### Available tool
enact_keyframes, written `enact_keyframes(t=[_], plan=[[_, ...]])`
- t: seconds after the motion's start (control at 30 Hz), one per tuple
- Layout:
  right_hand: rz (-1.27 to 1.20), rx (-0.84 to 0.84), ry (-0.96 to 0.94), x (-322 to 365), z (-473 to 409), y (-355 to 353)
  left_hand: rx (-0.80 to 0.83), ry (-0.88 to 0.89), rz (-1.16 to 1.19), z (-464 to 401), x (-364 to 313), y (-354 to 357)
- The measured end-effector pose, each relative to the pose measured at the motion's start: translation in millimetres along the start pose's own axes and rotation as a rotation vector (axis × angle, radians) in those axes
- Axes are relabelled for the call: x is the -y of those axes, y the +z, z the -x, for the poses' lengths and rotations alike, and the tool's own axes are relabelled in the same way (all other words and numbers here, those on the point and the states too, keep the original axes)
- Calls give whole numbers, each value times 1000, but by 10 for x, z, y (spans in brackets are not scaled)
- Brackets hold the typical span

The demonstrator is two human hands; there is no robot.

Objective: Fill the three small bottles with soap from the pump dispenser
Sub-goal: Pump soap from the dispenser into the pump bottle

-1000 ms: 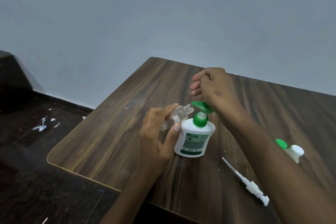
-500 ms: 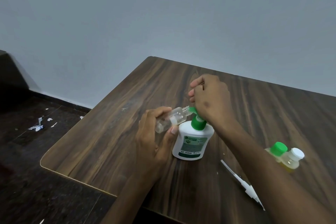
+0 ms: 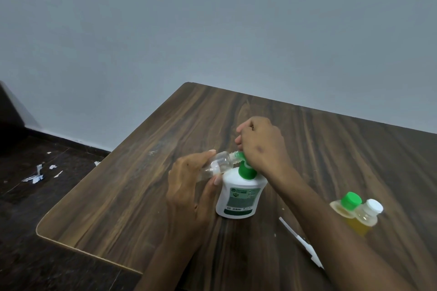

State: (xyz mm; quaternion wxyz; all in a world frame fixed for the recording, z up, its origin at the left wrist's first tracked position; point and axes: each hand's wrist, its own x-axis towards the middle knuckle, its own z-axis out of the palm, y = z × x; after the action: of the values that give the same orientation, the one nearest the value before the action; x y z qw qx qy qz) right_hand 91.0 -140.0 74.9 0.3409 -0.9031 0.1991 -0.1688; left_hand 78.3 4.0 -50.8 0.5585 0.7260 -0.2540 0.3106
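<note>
A white pump dispenser (image 3: 240, 196) with a green pump head stands on the wooden table (image 3: 146, 196). My right hand (image 3: 262, 146) rests on top of the pump head, fingers curled, pressing it down. My left hand (image 3: 189, 186) holds a small clear bottle (image 3: 218, 163) tilted on its side, its open neck against the green nozzle. Two more small bottles lean together at the right: one with a green cap (image 3: 347, 203), one with a white cap (image 3: 369, 214), both holding yellowish liquid.
A loose white pump tube (image 3: 300, 241) lies on the table just right of the dispenser, partly under my right forearm. The table's rounded left corner (image 3: 40, 231) drops to a dark floor with scraps of white paper (image 3: 37, 175). A grey wall stands behind.
My right hand has pushed the green pump head down. The clear bottle's neck has moved closer, right up to the nozzle. The view has shifted slightly.
</note>
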Motion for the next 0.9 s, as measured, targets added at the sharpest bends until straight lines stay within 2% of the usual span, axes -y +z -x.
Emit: enact_keyframes(t=[0.2,0.9], plan=[[-33,-13,0,0,20,-25,0,10,-31,1,-1,14],[76,-8,-18,60,10,-65,4,22,-38,21,-2,26]])
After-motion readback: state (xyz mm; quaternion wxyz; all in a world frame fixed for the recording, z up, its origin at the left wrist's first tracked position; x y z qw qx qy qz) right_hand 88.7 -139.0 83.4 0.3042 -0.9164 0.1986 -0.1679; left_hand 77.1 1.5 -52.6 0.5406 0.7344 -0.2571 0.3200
